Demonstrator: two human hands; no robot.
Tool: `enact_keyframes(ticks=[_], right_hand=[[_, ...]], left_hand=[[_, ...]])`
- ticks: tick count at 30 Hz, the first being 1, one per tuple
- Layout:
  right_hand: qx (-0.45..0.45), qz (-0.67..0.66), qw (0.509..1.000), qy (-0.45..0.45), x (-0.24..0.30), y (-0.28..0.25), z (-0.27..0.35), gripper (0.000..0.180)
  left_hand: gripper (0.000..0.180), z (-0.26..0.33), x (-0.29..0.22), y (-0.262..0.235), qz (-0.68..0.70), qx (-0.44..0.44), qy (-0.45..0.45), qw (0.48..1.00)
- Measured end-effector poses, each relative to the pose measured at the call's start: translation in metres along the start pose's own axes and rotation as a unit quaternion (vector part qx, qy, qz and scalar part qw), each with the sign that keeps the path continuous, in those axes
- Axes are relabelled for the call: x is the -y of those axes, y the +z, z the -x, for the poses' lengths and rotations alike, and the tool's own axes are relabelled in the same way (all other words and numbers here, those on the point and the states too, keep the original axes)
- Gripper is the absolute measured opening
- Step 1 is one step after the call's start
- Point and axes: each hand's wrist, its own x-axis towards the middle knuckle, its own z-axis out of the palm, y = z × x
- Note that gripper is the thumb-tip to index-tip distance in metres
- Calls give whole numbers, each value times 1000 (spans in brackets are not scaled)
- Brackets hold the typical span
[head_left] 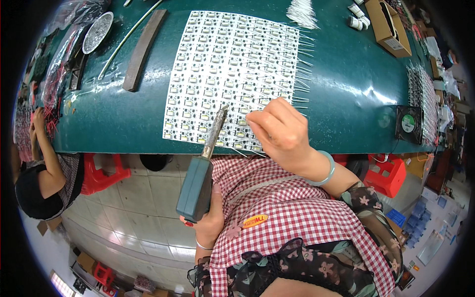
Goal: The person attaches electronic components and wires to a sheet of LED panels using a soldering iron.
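Observation:
My left hand (212, 220) is wrapped round the green handle of a soldering iron (194, 190). The iron's metal tip points up and away from me, over the lower middle of a white circuit board panel (187, 91) on the table. Rows of small LED modules cover the panel. Many thin white wires (277, 67) lie across its right part, and some stick out past the right edge. Just right of the iron's tip, my right hand (283, 131) is closed in a pinch above the panel's lower right part. Whatever lies between those fingertips is too small to make out.
On the green table (346, 79) lie a dark flat bar (143, 52), a bundle of white wires (302, 12), white rolls (357, 21), a cardboard box (389, 29) and a small fan (408, 123). A metal dish (98, 32) stands far left. Another person (47, 180) works at left.

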Motion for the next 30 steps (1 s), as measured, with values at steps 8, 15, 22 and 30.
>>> enact_keyframes(ticks=[8,15,22,30], right_hand=[[12,38,999,-17,-9,25,10,15],[7,52,998,-19,-9,27,11,16],[8,49,999,-18,-10,27,11,17],[15,46,999,-14,-11,27,11,18]], left_hand=[[24,2,2,-1,-8,3,6,1000],[23,1,2,0,8,3,-8,1000],[21,0,7,0,-17,17,6,1000],[22,1,2,-1,-17,18,-21,999]])
